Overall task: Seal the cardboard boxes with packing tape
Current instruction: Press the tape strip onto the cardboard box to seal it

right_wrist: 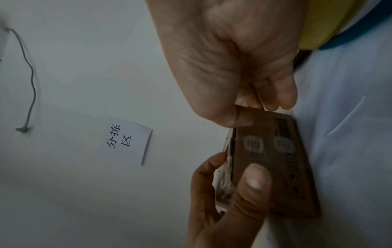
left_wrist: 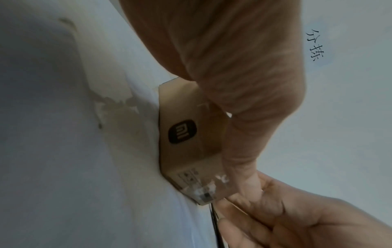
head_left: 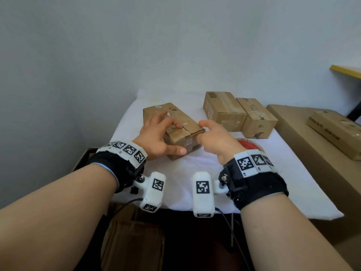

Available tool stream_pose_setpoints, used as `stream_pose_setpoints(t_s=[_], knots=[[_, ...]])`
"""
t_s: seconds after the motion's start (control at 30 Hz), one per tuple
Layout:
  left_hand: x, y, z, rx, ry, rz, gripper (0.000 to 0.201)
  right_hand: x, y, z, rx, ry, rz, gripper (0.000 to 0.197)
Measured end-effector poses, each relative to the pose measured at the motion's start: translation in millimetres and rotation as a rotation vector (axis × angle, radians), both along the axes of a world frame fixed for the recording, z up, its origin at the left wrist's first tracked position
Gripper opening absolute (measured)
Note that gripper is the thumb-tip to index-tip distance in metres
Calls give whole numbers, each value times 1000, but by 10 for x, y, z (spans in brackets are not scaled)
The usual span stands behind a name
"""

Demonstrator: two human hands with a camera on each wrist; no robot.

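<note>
Three small cardboard boxes sit on the white-covered bench [head_left: 283,184]: the near box [head_left: 175,122] under both hands, and two boxes [head_left: 224,110] [head_left: 256,116] standing side by side, touching, farther right. One red tape roll [head_left: 249,144] lies just behind the right wrist. The left hand [head_left: 156,136] clasps the near box's front left corner, fingers curled over its top, thumb against its end face. The right hand [head_left: 216,138] meets the same end from the right, fingertips pinching at its upper edge.
</note>
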State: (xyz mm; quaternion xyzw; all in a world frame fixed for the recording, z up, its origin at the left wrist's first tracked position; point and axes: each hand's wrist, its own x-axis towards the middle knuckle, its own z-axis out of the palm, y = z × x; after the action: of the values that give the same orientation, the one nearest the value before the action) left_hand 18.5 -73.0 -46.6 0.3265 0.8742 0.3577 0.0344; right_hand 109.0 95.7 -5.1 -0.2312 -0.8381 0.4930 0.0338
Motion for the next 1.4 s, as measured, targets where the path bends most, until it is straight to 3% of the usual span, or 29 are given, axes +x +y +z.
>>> stream_pose_setpoints(t_s=[0.13, 0.27, 0.4, 0.8, 0.97, 1.27, 1.33, 1.4], knots=[[1, -18, 2, 27, -20, 29, 95, -11, -12, -41, 12, -33, 7, 53], [-22, -77, 35, 79, -58, -26, 79, 5, -9, -38, 44, -62, 36, 28], [-37, -120, 25, 76, -40, -27, 72, 0, -4, -48, 53, -68, 49, 38], [-46, -13, -25, 0, 1, -52, 61, 98, 40, 2, 41, -103, 72, 34], [-32, 2, -33, -12, 20, -41, 60, 132, 149, -3, 19, -92, 57, 45], [3, 40, -10, -48, 39, -18, 60, 195, 427, 67, 69, 71, -125, 27], [12, 68, 9, -56, 53, -9, 61, 238, 494, 82, 124, 70, -174, 17], [14, 93, 20, -59, 61, -3, 64, 249, 620, 61, 212, 60, -218, 19]])
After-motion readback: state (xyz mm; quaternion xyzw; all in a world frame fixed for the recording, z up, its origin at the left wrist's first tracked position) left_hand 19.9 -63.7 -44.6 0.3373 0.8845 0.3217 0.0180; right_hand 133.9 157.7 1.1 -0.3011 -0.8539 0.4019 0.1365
